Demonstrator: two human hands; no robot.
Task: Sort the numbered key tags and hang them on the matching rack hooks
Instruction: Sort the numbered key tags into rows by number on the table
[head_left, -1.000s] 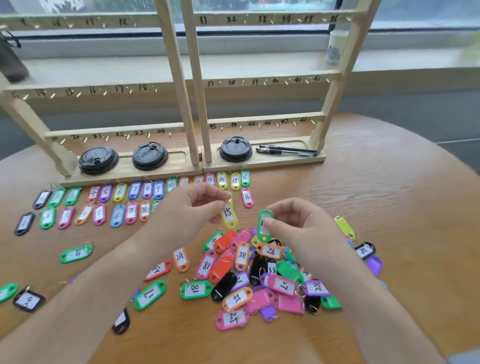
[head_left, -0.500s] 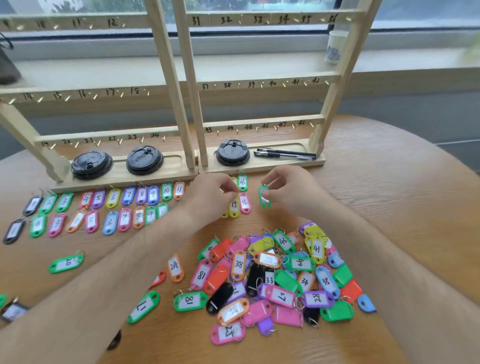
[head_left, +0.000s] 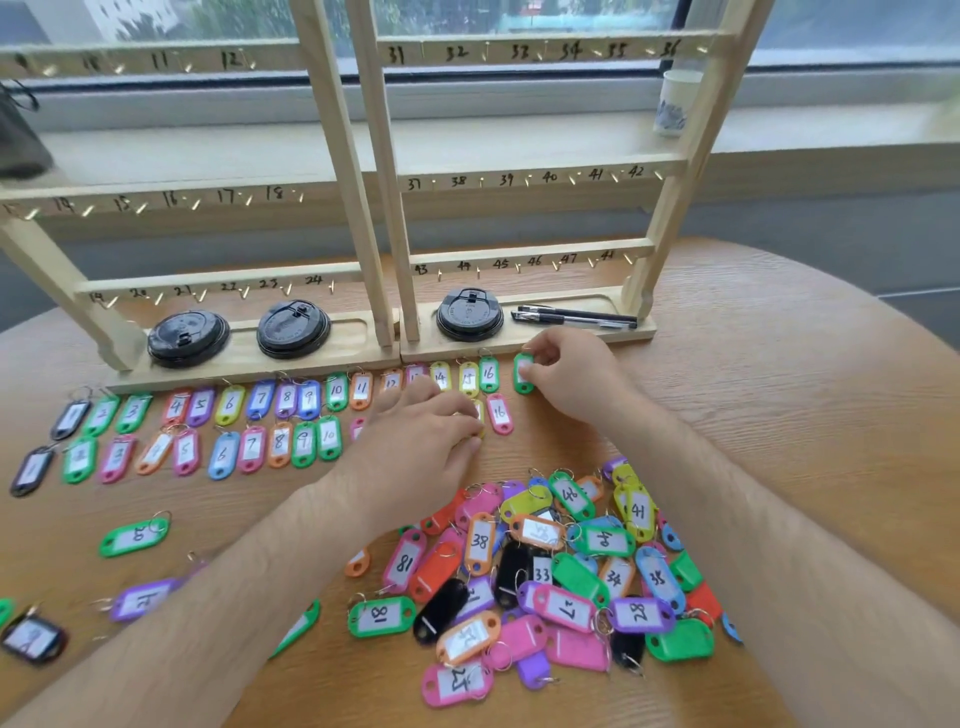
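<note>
Presently, the right hand (head_left: 571, 379) pinches a green tag (head_left: 523, 376) between thumb and fingertips. It holds the tag flat at the right end of the upper row, just beside the green tag marked 16 (head_left: 489, 374). The thumb covers the held tag's number; the placement suggests the next slot in sequence.

The left hand (head_left: 426, 441) lies palm down over the lower row, fingers bent onto a yellow tag (head_left: 479, 413) next to the pink tag marked 16 (head_left: 500, 413). Whether it pinches or merely presses that tag cannot be told.

Both rows run in number order along the front of the rack base (head_left: 571, 340), evidently as a staging line from which each tag can be lifted to its hook. The hooks (head_left: 517, 267) on the rack (head_left: 343, 156) carry nothing. In my judgement the work is at the sorting stage, with hanging not begun. The unsorted pile (head_left: 545, 571) sits between the forearms, near the person.

Edges and room:
- The upper row lies close under the base's front lip, leaving little space behind the rings.
- Right of the held tag there is open room on the table (head_left: 779, 415) out to its curved edge, so both rows can extend that way.
- Part of the lower row is hidden under the left hand.
- Stray tags (head_left: 135, 538) lie to the left, some near the table's near edge, where a sweeping forearm could push them off or scatter the pile
</note>
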